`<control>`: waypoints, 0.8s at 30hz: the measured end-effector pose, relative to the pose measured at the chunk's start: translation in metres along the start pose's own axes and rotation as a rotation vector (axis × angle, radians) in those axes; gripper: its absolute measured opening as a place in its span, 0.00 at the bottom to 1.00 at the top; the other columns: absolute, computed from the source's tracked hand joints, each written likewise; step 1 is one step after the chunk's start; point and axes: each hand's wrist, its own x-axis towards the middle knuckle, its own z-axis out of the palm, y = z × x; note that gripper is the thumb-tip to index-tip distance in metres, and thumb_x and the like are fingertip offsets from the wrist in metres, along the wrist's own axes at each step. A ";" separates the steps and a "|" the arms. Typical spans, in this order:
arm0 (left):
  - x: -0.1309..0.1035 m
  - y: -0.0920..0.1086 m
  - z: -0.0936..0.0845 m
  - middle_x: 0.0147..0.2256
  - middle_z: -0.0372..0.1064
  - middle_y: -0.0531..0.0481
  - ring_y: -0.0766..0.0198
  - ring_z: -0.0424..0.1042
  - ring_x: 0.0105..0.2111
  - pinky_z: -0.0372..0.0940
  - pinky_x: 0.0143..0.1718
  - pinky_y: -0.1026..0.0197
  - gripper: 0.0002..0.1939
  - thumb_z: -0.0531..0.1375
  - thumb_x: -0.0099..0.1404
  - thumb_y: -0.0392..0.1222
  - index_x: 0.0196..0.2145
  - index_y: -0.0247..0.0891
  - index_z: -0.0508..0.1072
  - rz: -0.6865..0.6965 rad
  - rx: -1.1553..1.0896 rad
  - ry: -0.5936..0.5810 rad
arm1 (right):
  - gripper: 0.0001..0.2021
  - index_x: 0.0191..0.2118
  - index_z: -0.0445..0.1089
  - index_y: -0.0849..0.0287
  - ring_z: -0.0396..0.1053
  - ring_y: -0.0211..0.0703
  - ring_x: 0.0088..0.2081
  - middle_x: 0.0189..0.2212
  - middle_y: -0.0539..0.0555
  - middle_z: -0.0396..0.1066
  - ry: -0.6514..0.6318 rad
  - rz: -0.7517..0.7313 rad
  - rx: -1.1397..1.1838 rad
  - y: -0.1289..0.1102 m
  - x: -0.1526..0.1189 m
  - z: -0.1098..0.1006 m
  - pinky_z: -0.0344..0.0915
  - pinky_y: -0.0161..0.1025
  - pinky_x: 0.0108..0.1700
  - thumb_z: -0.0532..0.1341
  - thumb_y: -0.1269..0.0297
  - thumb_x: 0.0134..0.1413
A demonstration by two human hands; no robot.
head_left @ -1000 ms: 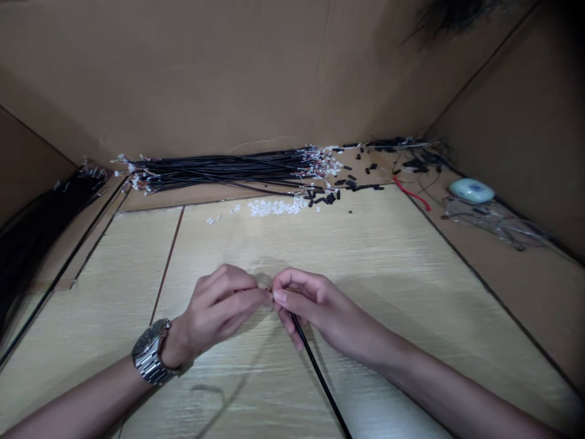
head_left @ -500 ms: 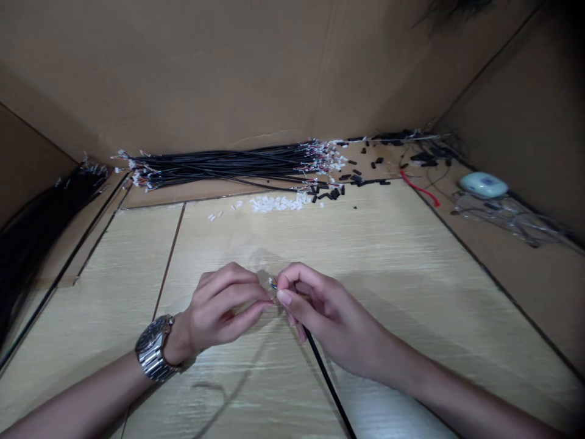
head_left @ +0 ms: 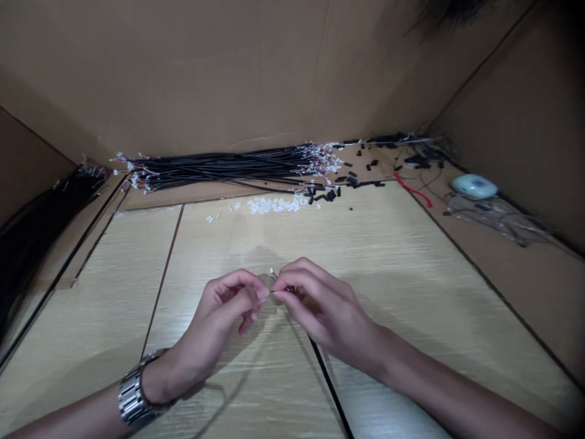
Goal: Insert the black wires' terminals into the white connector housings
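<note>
My right hand (head_left: pixel 320 299) is closed on the end of a black cable (head_left: pixel 326 372), which runs down and out past the near edge of the view. Fine coloured wires with a white tip (head_left: pixel 272 274) stick up beyond its fingers. A short, thin dark wire (head_left: pixel 272 291) spans the small gap between my two hands. My left hand (head_left: pixel 228 305), with a metal watch (head_left: pixel 139 390) on its wrist, is pinched at the other end of this wire. The fingertips hide the wire's very end.
At the back lies a bundle of black cables (head_left: pixel 214 169) with bare coloured ends. Small white pieces (head_left: pixel 274 205) and short black tubes (head_left: pixel 329 195) lie before it. More cables (head_left: pixel 46 207) are at left; a pale-blue rounded object (head_left: pixel 474 186) and red strip (head_left: pixel 414 190) at right. Cardboard walls surround the table.
My left hand has turned, and its thumb and forefinger now pinch near the thin wire. My right hand's fingers have shifted their grip, and the coloured wires point more upward.
</note>
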 end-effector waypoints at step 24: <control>0.025 0.003 -0.031 0.26 0.70 0.51 0.71 0.68 0.23 0.66 0.24 0.68 0.09 0.62 0.66 0.43 0.34 0.34 0.73 -0.114 0.150 -0.477 | 0.09 0.36 0.65 0.57 0.60 0.34 0.27 0.28 0.48 0.65 -0.199 0.635 0.451 -0.010 0.008 -0.004 0.55 0.31 0.24 0.57 0.58 0.64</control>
